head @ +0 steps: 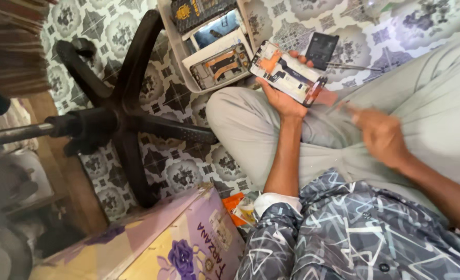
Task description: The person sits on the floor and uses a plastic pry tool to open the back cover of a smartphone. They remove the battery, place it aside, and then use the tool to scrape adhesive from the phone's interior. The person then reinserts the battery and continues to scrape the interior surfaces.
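My left hand (283, 98) holds an opened phone (287, 73) with its back off, so the circuit board and orange parts inside show. It is raised above my bent knee in light trousers (240, 129). To its right my right hand (377, 132) is blurred, with its forefinger pointing toward the phone's lower end and nothing visible in it. A flat black battery (321, 50) lies on the patterned floor just beyond the phone. Beside the battery lies a thin metal tool (351, 67).
A pale plastic tray (172, 39) with several phone parts and open phone bodies sits on the floor behind the phone. A black swivel-chair base (121, 111) lies to the left. A purple flowered cardboard box (188, 238) stands near my left elbow, with orange scraps (235, 205) beside it.
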